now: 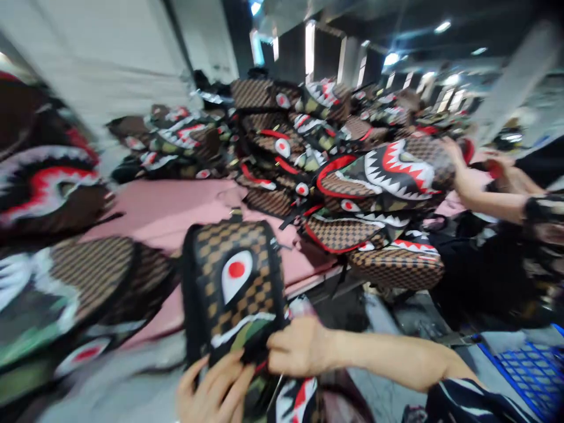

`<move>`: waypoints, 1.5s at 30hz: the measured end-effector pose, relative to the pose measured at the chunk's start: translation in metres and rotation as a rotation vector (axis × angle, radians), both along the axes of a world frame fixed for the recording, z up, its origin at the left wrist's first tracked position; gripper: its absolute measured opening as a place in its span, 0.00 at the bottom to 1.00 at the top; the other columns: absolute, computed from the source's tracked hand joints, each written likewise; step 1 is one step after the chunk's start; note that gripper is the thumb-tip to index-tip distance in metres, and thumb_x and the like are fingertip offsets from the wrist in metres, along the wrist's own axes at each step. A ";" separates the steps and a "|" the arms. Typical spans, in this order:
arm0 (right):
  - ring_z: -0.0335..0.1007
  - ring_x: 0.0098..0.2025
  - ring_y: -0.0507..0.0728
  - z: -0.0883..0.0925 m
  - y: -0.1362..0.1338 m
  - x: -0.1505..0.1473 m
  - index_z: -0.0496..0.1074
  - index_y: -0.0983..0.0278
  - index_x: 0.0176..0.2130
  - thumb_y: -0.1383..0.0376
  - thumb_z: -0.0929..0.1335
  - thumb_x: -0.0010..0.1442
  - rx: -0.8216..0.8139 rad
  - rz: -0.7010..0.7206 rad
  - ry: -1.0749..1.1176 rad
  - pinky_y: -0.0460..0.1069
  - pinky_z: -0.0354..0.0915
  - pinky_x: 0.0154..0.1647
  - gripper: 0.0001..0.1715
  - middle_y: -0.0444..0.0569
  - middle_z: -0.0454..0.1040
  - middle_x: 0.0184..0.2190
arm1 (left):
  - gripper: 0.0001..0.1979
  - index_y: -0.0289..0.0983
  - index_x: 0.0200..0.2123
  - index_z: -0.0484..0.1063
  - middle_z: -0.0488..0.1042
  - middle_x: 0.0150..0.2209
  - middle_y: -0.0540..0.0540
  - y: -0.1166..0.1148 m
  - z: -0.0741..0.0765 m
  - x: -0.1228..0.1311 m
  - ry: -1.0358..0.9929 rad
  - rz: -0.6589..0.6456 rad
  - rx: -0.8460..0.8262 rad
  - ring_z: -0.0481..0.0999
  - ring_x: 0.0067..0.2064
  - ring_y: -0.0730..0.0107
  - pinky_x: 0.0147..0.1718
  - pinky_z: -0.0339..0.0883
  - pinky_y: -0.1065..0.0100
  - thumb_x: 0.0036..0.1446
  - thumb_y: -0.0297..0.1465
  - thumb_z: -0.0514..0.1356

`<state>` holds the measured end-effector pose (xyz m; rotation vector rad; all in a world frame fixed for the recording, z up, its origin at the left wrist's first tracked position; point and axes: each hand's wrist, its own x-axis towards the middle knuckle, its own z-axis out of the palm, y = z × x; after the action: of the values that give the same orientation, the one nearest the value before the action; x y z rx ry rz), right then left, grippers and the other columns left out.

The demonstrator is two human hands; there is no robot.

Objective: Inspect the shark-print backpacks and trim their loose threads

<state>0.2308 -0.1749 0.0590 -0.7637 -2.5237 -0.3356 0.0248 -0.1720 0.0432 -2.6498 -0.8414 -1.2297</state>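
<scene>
A brown checkered backpack with a red-and-white eye and a shark-mouth print stands upright in front of me at the table's near edge. My left hand grips its lower edge from below, fingers curled against it. My right hand pinches the bag's lower right side, the forearm reaching in from the right. The picture is blurred by motion.
Many more shark-print backpacks are piled on a pink-covered table and at the left. Another person's arm reaches toward the pile at the right. A blue crate sits at the lower right.
</scene>
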 end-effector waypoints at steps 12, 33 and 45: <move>0.67 0.27 0.47 -0.023 -0.014 0.009 0.71 0.61 0.40 0.71 0.61 0.60 0.016 -0.031 0.087 0.45 0.54 0.25 0.11 0.47 0.76 0.35 | 0.14 0.38 0.43 0.69 0.76 0.37 0.48 -0.032 0.000 -0.012 -0.063 -0.002 -0.187 0.70 0.50 0.68 0.52 0.52 0.59 0.56 0.19 0.53; 0.70 0.28 0.50 0.043 0.006 -0.019 0.73 0.61 0.37 0.73 0.62 0.54 -0.609 -0.205 -0.049 0.44 0.56 0.24 0.14 0.45 0.76 0.32 | 0.11 0.41 0.39 0.71 0.76 0.33 0.51 -0.024 0.004 -0.013 -0.158 0.014 -0.218 0.71 0.42 0.70 0.43 0.57 0.62 0.55 0.22 0.54; 0.69 0.31 0.54 0.054 0.057 0.014 0.74 0.63 0.32 0.58 0.66 0.56 -0.721 -0.429 0.984 0.48 0.65 0.33 0.12 0.47 0.74 0.28 | 0.05 0.39 0.35 0.71 0.72 0.29 0.49 -0.016 0.030 -0.007 -0.017 0.162 -0.258 0.68 0.34 0.69 0.35 0.59 0.65 0.55 0.26 0.57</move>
<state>0.2448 -0.1181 0.1133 -1.3166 -1.4817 0.7067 0.0181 -0.1879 0.0735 -2.6974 -1.2686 -1.1767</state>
